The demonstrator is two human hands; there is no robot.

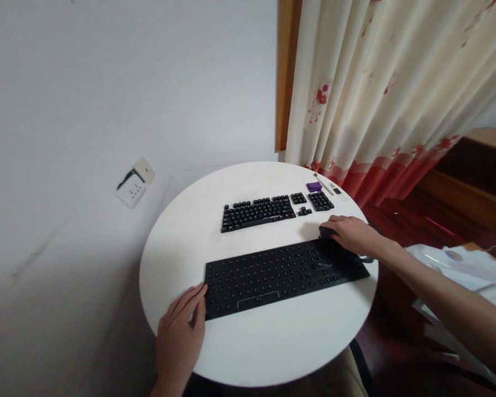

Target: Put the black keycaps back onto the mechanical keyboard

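A black keyboard base (264, 275) with its keycaps off lies on the round white table (248, 353), its rows of small switches bare. My left hand (182, 325) holds its left edge, fingertips and thumb against the side. Over its right end, my right hand (351, 234) is closed around a dark object (326, 232) that shows on both sides of the hand; its kind is hard to make out. Part of the base under this hand is dark and hidden. Behind the base sit the removed black keycaps (258, 214), laid out in keyboard order.
A purple item (314, 187), a thin pale stick like a toothbrush (324, 185) and a small black piece (337, 191) lie at the table's far right. A curtain (347, 110) hangs behind. White plastic bags (463, 264) stand at right; a wall socket (131, 191) is at left.
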